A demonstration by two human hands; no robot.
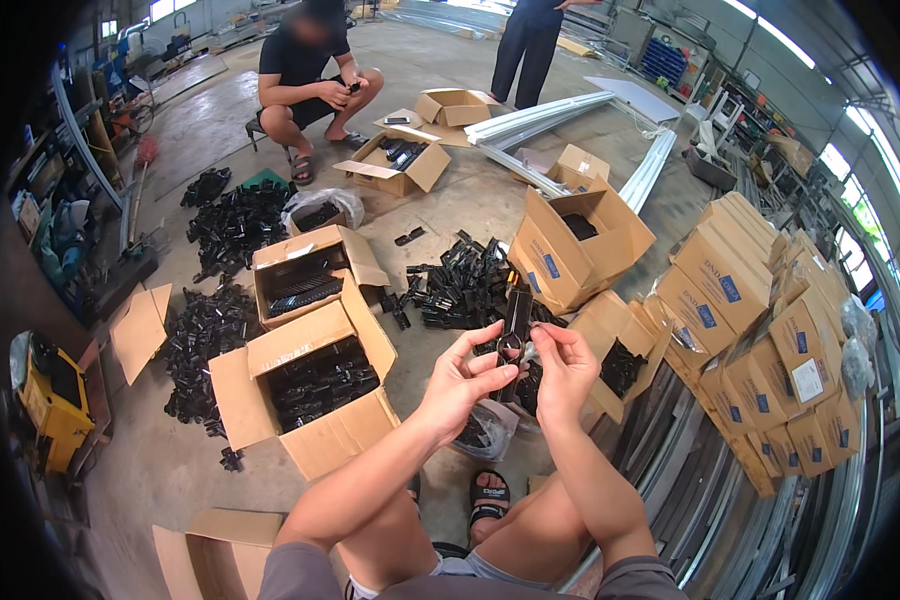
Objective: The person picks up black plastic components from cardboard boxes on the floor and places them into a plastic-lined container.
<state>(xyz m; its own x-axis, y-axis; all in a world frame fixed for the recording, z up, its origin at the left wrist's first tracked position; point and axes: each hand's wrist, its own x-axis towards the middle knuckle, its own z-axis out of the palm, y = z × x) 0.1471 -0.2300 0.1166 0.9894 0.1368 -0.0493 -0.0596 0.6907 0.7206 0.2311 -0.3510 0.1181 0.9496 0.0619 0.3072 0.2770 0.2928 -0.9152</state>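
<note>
My left hand (467,378) grips a long, glossy black part (517,315), held upright in front of me with two small yellowish tips at its top. Close against its right side is my right hand (563,368), thumb and forefinger pinched together. Whatever sits in that pinch is too small to make out. Behind the held part lies a loose pile of similar black parts (460,285) on the floor. Below my hands stands a clear plastic bag (495,428) with dark pieces in it.
Open cartons of black parts stand left (335,440), behind it (270,255) and right (550,240). More black parts (210,350) heap at left. Stacked cartons (715,280) and metal profiles (690,520) line the right. A seated co-worker (305,60) handles a small dark piece; another person (530,45) stands behind.
</note>
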